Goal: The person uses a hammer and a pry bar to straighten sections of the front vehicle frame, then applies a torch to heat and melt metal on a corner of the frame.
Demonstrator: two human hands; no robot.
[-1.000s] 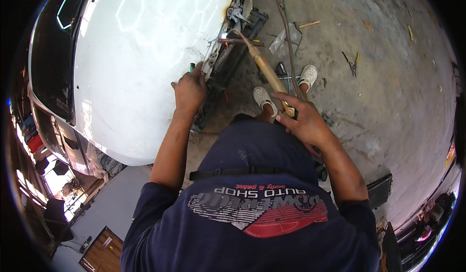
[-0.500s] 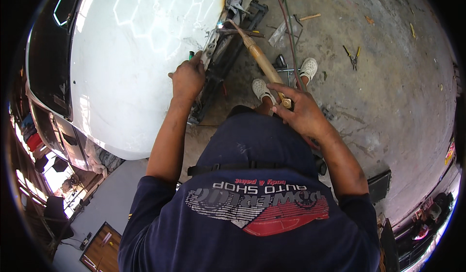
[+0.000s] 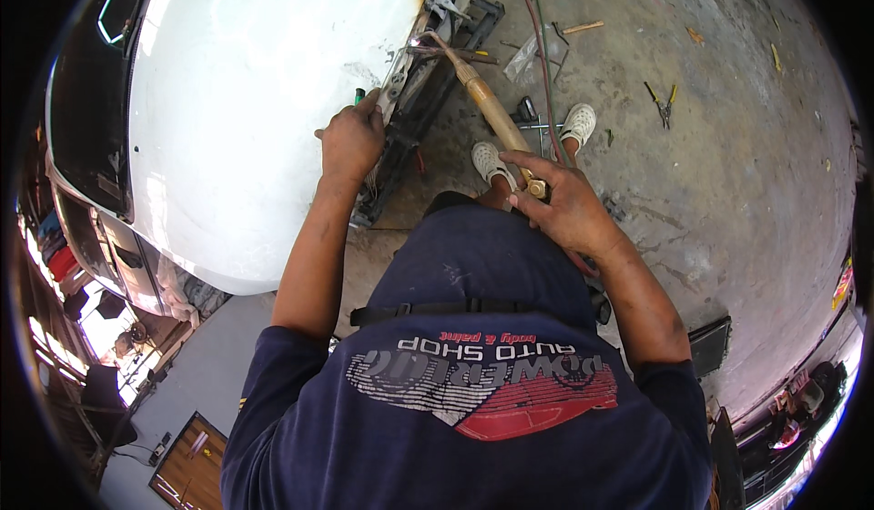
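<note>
My right hand (image 3: 569, 205) grips the rear end of a long brass gas torch (image 3: 492, 109). The torch slants up and left, its thin bent tip close to a small bright glow at the front edge of a white car hood (image 3: 246, 118). My left hand (image 3: 352, 141) rests on that edge with its fingers curled. A small green object (image 3: 360, 96) sticks out beside its fingers; most of it is hidden, so its kind is unclear. Under the hood edge runs the car's exposed dark front frame (image 3: 423, 114), with metal brackets.
Red and green hoses (image 3: 544, 64) trail across the concrete floor. Yellow-handled pliers (image 3: 662, 107), a wooden-handled tool (image 3: 583, 28) and a clear plastic bag (image 3: 523, 62) lie there. My feet wear white clogs (image 3: 578, 125). A dark flat panel (image 3: 710, 346) is at the right.
The hexagon-shaped reflections on the hood have mostly faded, and the glow at the torch tip looks dimmer. Both hands have kept nearly the same positions.
</note>
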